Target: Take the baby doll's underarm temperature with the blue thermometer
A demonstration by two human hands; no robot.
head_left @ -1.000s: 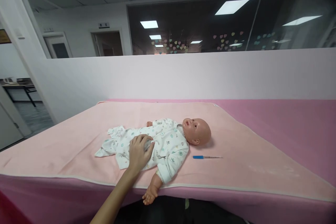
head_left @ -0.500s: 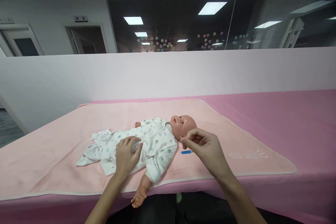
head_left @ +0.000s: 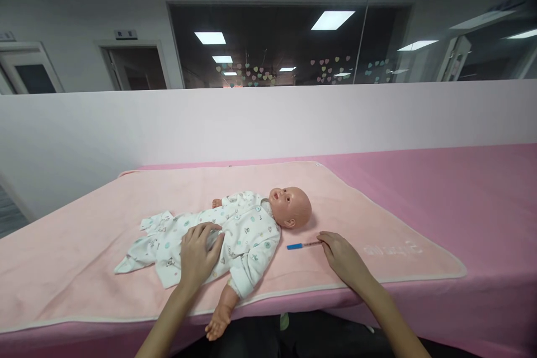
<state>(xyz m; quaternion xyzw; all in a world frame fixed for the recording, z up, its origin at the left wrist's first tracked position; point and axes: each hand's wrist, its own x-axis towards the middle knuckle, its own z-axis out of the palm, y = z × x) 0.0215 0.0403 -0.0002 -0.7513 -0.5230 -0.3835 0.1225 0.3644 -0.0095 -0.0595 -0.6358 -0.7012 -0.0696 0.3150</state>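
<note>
A baby doll (head_left: 247, 229) in a white patterned sleepsuit lies on its back on a peach blanket (head_left: 96, 207), head to the right and one arm hanging over the near edge. My left hand (head_left: 199, 251) rests on its belly, fingers slightly curved and thumb apart; a greyish patch shows between thumb and fingers, too unclear to name. To the right of the doll's shoulder lies a thin thermometer (head_left: 308, 244) with a blue end pointing left. My right hand (head_left: 342, 254) has its thumb and fingers closed at the thermometer's right end, low over the blanket.
Under the blanket spreads a pink cover (head_left: 461, 207). A white partition wall (head_left: 268, 123) runs along the back, with a dark window (head_left: 285, 50) above it. My dark-clothed legs (head_left: 251, 338) are below the near edge.
My right hand has moved down and right, from beside the doll's head to the thermometer's end on the blanket. My left hand stays on the doll's belly. The view has shifted slightly.
</note>
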